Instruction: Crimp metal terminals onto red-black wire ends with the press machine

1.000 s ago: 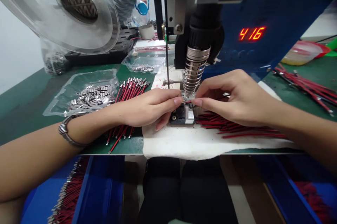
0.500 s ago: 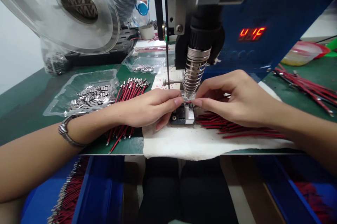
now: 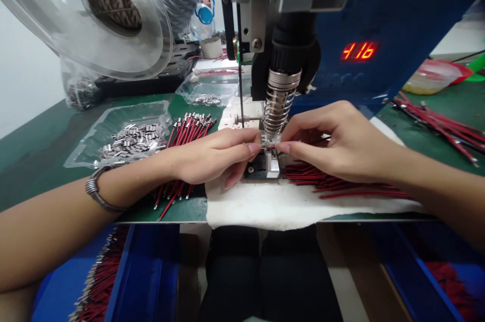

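My left hand (image 3: 212,153) and my right hand (image 3: 333,140) meet fingertip to fingertip under the coiled metal nozzle (image 3: 278,102) of a blue machine (image 3: 397,14). Both pinch a short red wire (image 3: 270,146) with a small metal end, held just above a dark fixture block (image 3: 263,165). The left wrist wears a metal bracelet (image 3: 94,188). A pile of red wires (image 3: 333,183) lies under my right hand. Red wires with metal tips (image 3: 185,130) lie behind my left hand.
Loose metal sleeves (image 3: 129,140) sit on clear plastic at the left. A clear reel (image 3: 94,9) hangs at the upper left. White cloth (image 3: 288,206) covers the table edge. The red display (image 3: 358,51) reads 416. Blue bins (image 3: 113,271) with wires sit below. More red wires (image 3: 439,122) lie far right.
Both hands stay pinched at the nozzle. The left thumb has shifted slightly. The display flickered and reads 416 again.
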Demonstrator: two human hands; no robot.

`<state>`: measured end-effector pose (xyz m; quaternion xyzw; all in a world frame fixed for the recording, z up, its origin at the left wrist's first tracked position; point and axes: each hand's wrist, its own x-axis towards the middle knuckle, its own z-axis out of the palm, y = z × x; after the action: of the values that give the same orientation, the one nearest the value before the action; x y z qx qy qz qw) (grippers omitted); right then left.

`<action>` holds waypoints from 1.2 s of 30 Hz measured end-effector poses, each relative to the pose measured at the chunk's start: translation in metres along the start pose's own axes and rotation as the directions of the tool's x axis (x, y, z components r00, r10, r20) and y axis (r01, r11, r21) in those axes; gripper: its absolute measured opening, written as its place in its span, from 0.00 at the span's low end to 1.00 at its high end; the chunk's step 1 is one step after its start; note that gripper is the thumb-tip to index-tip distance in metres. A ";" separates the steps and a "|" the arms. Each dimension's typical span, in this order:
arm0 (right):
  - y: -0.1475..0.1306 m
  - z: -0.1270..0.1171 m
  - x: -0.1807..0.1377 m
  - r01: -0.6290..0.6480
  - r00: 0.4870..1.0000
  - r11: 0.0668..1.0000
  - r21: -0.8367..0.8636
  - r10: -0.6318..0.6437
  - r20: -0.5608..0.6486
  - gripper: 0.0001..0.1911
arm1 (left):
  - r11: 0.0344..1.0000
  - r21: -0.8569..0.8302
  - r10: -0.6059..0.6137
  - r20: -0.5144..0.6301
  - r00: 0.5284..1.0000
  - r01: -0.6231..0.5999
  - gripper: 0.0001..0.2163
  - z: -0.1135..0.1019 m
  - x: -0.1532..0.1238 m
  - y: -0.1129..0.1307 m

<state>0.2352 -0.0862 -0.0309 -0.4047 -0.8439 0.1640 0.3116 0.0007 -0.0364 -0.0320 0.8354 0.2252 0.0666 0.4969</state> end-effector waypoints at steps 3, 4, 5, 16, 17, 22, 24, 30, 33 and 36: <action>0.000 0.000 0.000 -0.005 1.000 1.000 0.004 0.005 0.002 0.09 | 1.000 -0.004 0.015 0.001 1.000 -0.015 0.09 0.000 0.001 0.000; 0.000 0.000 0.000 -0.006 1.000 1.000 0.006 0.006 0.002 0.09 | 1.000 0.004 0.016 -0.002 1.000 -0.016 0.10 0.000 0.001 0.000; 0.000 -0.001 0.000 -0.008 1.000 1.000 0.009 0.008 0.001 0.09 | 1.000 0.012 0.018 -0.005 1.000 -0.018 0.10 0.000 0.001 0.000; -0.001 -0.001 -0.001 -0.020 1.000 0.999 0.026 0.020 -0.001 0.09 | 0.997 0.069 0.016 0.006 1.000 -0.016 0.11 -0.001 0.001 0.000; -0.002 -0.001 -0.001 -0.021 1.000 0.999 0.027 0.021 0.001 0.09 | 0.997 0.073 0.016 0.006 1.000 -0.016 0.12 -0.001 0.001 0.000; -0.003 -0.001 0.000 -0.027 1.000 0.999 0.035 0.026 0.009 0.08 | 0.996 0.084 0.009 0.004 1.000 -0.010 0.12 -0.001 0.001 0.002; -0.002 0.000 0.000 -0.031 0.999 0.999 0.035 0.031 0.013 0.08 | 0.996 0.090 0.005 0.013 1.000 -0.006 0.12 -0.001 0.001 0.003; -0.003 -0.001 -0.001 -0.043 0.999 0.999 0.033 0.042 0.017 0.08 | 0.998 0.069 -0.003 0.017 1.000 0.002 0.13 -0.002 0.000 0.004; -0.003 -0.001 -0.002 -0.046 0.999 0.998 0.033 0.045 0.013 0.08 | 0.998 0.070 -0.011 0.012 1.000 0.010 0.13 -0.002 0.000 0.003; -0.003 -0.001 -0.002 -0.047 0.999 0.998 0.034 0.047 0.005 0.08 | 0.997 0.070 -0.006 0.006 1.000 0.006 0.13 -0.001 0.000 0.002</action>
<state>0.2351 -0.0898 -0.0293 -0.4188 -0.8318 0.1866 0.3129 0.0008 -0.0363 -0.0292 0.8519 0.2283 0.0544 0.4681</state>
